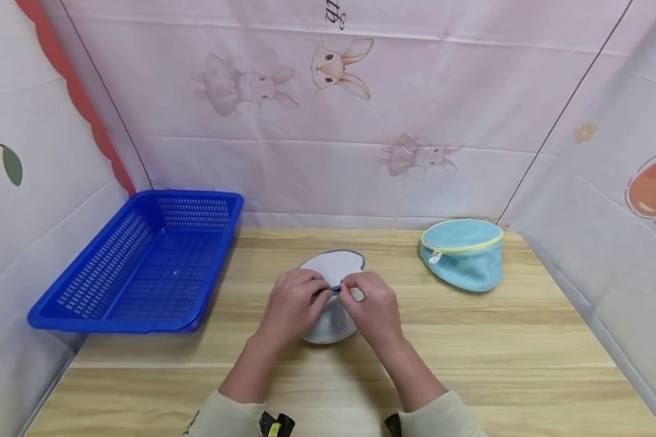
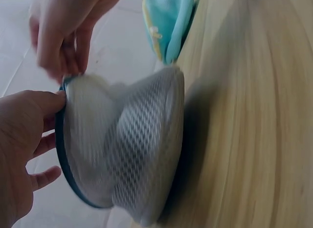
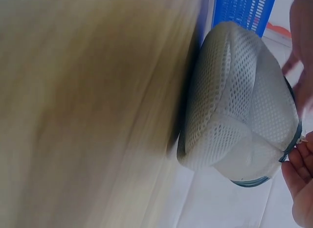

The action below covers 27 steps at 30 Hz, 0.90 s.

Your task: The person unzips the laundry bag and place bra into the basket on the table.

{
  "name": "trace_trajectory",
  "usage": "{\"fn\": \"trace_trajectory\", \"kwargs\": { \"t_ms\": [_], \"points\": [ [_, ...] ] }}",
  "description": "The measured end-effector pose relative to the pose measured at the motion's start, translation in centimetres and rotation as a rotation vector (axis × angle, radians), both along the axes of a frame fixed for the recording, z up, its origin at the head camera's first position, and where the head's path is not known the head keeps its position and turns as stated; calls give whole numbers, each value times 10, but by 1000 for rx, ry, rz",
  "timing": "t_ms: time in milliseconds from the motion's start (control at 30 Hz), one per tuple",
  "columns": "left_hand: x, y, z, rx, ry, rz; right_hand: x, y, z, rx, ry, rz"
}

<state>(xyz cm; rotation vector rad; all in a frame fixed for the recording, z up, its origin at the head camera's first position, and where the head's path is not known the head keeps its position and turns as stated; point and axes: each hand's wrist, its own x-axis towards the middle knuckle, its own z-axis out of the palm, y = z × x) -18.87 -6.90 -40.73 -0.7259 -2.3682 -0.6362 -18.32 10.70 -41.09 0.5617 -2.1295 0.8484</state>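
Note:
A white mesh laundry bag (image 1: 328, 326) with a dark blue-grey zipper edge stands on the table in front of me. My left hand (image 1: 292, 303) pinches that edge from the left side. From the right, my right hand (image 1: 376, 308) pinches the zipper close beside it, near the middle of the rim. In the right wrist view, a small pale zipper pull (image 3: 301, 139) shows at the right fingertips. The bag's mesh side (image 2: 142, 135) looks creased in the left wrist view. The fingers hide part of the zipper.
A blue plastic basket (image 1: 202, 303) with slotted walls stands at the left. At the back right sits a turquoise mesh bag (image 1: 464, 267) with a yellow zipper. Printed cloth walls (image 1: 317, 182) border the wooden table (image 1: 503, 364) at the back and sides.

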Motion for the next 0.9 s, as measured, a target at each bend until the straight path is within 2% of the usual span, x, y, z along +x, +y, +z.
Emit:
{"fn": "trace_trajectory", "kwargs": {
  "t_ms": [133, 267, 533, 767, 900],
  "points": [
    [2, 8, 1, 8, 26, -19, 2, -3, -2, 6, 13, 21],
    [2, 10, 1, 11, 31, -12, 2, -2, -2, -8, 20, 30],
    [3, 4, 0, -5, -79, 30, 0, 4, -4, -12, -36, 0],
    [0, -3, -5, 5, -112, 49, -2, 10, -4, -79, -48, 11],
    [-3, -10, -9, 5, -140, 73, -3, 15, -3, -119, -89, 28]
  ]
}}
